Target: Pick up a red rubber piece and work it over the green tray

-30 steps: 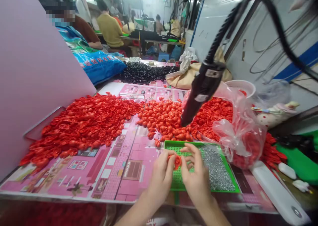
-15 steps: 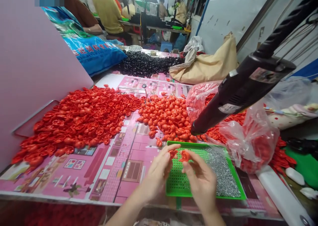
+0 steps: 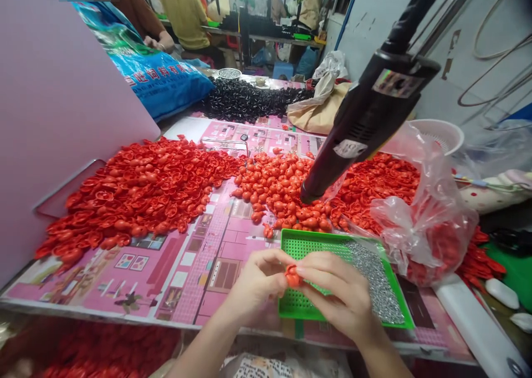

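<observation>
A small red plastic piece (image 3: 292,277) is pinched between the fingertips of both hands. My left hand (image 3: 253,284) grips it from the left, my right hand (image 3: 341,295) from the right, fingers curled. They meet over the left part of a green perforated tray (image 3: 303,245), whose right side holds a heap of small silver screws (image 3: 374,281). A black tool (image 3: 366,117) hangs on a cable above, its tip pointing down at the red pieces.
A pile of flat red pieces (image 3: 141,189) lies left; rounder red pieces (image 3: 282,192) sit behind the tray. A plastic bag of red parts (image 3: 424,228) is at right, black parts (image 3: 249,101) and a blue sack (image 3: 162,84) behind. A pink board (image 3: 62,117) stands left. People sit far back.
The two hands held separate red pieces slightly apart half a second ago; now they have come together on one piece. The hanging tool has swung in the view.
</observation>
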The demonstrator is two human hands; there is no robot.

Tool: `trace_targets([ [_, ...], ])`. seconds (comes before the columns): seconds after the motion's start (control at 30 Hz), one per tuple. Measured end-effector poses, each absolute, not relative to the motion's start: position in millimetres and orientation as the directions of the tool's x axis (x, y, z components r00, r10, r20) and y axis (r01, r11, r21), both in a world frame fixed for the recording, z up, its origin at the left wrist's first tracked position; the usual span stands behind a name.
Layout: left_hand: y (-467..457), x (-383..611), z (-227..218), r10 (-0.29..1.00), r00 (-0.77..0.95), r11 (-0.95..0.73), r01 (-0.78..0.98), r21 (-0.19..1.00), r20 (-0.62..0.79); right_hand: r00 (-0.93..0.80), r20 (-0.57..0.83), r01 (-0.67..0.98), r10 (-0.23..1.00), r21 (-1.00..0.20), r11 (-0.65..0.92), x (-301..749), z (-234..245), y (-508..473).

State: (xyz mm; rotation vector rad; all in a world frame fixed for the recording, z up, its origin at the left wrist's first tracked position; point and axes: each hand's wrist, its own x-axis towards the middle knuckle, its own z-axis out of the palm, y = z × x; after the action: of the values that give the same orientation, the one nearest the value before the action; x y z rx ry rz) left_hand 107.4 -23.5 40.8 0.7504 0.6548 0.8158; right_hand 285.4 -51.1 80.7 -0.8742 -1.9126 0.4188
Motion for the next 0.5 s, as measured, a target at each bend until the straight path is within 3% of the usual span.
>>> trace_targets([
  [0.17,-21.8,103.5,44.5,0.807,0.534,0.502,-0.393,0.771,-0.253,-0.303,0.601,0.376,0.740,-0.638,0.672,284.9,78.3,-50.8],
  [0.3,-25.6,96.9,55.6,0.780,0.561,0.476,-0.244,0.845,-0.277,-0.327,0.579,0.319,0.747,-0.676,0.664,285.7,77.3,-50.5],
  [0.5,-50.7,103.3,61.6,0.905,0.406,0.125,0.037,0.991,-0.129,-0.280,0.571,0.485,0.772,-0.609,0.627,278.8,62.4,-62.8],
])
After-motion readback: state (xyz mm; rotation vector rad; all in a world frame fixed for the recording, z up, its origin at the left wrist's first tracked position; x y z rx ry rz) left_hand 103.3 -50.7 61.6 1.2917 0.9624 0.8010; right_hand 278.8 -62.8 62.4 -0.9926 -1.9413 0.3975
